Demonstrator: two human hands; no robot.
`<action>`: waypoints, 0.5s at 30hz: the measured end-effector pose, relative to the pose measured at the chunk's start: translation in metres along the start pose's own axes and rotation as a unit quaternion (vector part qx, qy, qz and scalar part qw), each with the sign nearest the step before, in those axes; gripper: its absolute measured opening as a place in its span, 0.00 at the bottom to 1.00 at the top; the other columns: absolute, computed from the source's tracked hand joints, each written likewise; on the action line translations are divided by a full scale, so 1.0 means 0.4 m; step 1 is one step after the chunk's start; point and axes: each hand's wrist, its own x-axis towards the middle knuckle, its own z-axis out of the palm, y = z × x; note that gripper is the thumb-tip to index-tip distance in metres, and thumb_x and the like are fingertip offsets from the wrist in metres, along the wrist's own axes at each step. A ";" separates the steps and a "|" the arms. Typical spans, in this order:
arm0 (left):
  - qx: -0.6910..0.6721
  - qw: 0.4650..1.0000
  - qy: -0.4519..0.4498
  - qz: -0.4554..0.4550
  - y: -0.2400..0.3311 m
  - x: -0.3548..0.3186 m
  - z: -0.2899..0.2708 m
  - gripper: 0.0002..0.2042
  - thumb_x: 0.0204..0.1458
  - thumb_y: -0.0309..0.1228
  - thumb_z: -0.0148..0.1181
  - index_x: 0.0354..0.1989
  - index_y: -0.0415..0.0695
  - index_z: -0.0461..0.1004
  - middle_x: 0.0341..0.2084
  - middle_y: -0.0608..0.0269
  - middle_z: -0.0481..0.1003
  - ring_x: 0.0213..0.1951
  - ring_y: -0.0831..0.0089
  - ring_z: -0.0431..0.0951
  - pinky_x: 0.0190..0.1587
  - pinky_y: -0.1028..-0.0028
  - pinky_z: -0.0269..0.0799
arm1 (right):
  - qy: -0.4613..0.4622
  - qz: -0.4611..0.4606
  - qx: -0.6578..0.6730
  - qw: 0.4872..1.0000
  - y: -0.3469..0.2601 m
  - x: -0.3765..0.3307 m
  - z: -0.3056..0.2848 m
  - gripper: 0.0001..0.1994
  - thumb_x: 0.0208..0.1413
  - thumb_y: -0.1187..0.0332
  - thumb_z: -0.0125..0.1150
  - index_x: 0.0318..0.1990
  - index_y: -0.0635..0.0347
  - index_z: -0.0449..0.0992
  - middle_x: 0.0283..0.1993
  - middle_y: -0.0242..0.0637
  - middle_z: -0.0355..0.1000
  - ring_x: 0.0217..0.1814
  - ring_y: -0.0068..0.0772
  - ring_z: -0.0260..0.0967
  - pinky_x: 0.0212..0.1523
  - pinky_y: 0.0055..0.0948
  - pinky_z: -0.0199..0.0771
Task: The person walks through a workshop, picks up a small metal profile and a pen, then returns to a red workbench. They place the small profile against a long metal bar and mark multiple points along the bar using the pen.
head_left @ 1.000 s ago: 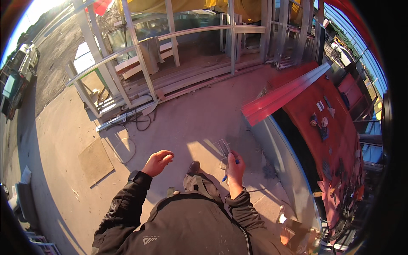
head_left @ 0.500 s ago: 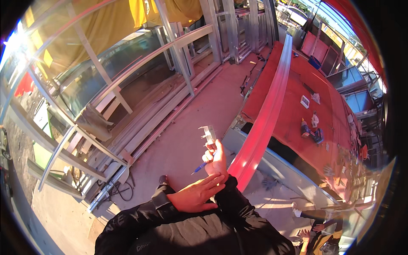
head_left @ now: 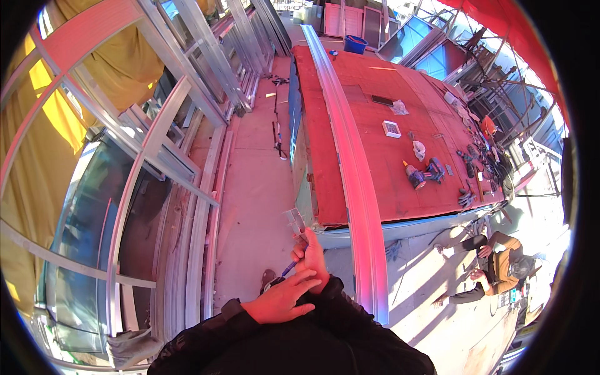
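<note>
far to the left of the hands, silver metal framing (head_left: 187, 125) leans beside yellow sheeting (head_left: 37, 144) and glass panels; the left hand (head_left: 281, 301) lies unclenched, fingers spread flat and grasping nothing, resting across the right wrist; just above it the right hand (head_left: 310, 253) is clenched around a small clear ruler-like piece (head_left: 295, 220) that sticks up past the fingertips, with a blue pen (head_left: 287, 269) poking out below the palm; close to the right of that hand runs a long pale metal rail (head_left: 350, 162), laid along a red workbench (head_left: 375, 94); farther right on the bench lie cordless drills (head_left: 424, 172) and gloves; beyond, a co-worker (head_left: 497, 265) crouches on the concrete; the risk, by the look of it: with two things pinched in one fist, the clear piece or the pen could slip and drop to the floor, or knock against the rail's end.
</note>
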 end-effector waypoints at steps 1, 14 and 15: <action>-0.020 0.999 -0.029 -0.011 -0.039 0.032 -0.045 0.29 0.59 0.37 0.64 0.66 0.38 0.63 0.65 0.48 0.61 0.63 0.51 0.67 0.64 0.61 0.67 | 0.010 -0.002 0.011 1.000 -0.009 0.052 0.020 0.15 0.66 0.54 0.60 0.48 0.54 0.71 0.39 0.29 0.69 0.22 0.18 0.50 0.25 0.25 0.53; -0.069 0.970 -0.208 -0.104 -0.489 0.606 -0.652 0.29 0.61 0.40 0.60 0.68 0.40 0.64 0.62 0.49 0.69 0.65 0.55 0.67 0.67 0.62 0.62 | 0.025 -0.074 0.020 0.997 -0.270 0.837 0.335 0.15 0.68 0.56 0.58 0.44 0.61 0.75 0.37 0.30 0.72 0.17 0.18 0.53 0.18 0.25 0.54; -0.094 0.963 -0.219 -0.124 -0.518 0.647 -0.693 0.29 0.61 0.40 0.61 0.68 0.40 0.65 0.62 0.50 0.70 0.64 0.56 0.68 0.67 0.63 0.63 | 0.047 -0.070 0.007 0.996 -0.299 0.874 0.349 0.15 0.68 0.56 0.58 0.44 0.62 0.75 0.35 0.30 0.72 0.17 0.17 0.54 0.17 0.24 0.54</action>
